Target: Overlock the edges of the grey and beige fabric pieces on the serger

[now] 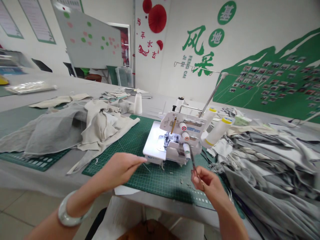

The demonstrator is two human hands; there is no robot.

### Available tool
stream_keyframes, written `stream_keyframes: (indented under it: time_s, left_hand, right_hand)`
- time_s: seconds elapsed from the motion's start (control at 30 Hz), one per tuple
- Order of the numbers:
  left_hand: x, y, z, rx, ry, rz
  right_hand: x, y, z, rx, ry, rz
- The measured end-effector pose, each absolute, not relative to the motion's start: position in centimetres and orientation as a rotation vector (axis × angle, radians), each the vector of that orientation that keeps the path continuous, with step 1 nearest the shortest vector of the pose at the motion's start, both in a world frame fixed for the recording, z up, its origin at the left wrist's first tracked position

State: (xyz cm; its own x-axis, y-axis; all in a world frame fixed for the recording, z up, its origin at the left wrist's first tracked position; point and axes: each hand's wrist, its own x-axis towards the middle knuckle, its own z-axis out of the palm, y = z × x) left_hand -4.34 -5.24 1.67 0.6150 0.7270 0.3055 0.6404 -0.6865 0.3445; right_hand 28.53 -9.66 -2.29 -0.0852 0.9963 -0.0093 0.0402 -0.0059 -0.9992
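A white sewing machine (172, 150) is set on a green cutting mat (155, 181) near the front edge of a grey-covered table (82, 182), its stitching area lit. By the right hand (207, 181), at the machine's front right, a slim metal tool (193, 160) is gripped between the fingers, its far end directed up toward the tension dials (185, 136). The left hand (125, 168) is held with fingers extended and close together, fingertips beside the machine's front left corner; whether anything is pinched there cannot be told. A pale bangle (65, 207) is worn on the left wrist. Yellow-banded thread cones (220, 130) are mounted at the machine's right. Beyond them, grey and white fabric (270, 160) is heaped; at left, pale cloth pieces (57, 130) are spread, with a white thread cone (138, 104) stood near them. At the back left, a whiteboard (92, 41) is seen
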Motion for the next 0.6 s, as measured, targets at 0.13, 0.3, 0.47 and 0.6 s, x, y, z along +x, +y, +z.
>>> stream_keyframes:
  time_s: [0.13, 0.3, 0.47, 0.6]
  left_hand:
    - [-11.8, 1.1, 2.1, 2.845, 1.748, 0.402]
    - [-18.7, 7.0, 3.1, 2.803, 2.111, 0.491]
    - [-17.0, 7.7, 4.1, 2.850, 1.750, 0.620]
    - [-15.0, 8.0, 3.8, 2.738, 1.550, 0.364]
  right_hand:
    - [33.9, -10.9, -1.8, -1.507, -1.416, 0.814]
    - [39.7, -11.2, -4.1, -2.062, -1.426, 0.303]
    - [41.3, -10.4, -6.1, -2.347, -1.325, 0.172]
    - [41.1, -10.1, -6.4, -2.453, -1.398, 0.113]
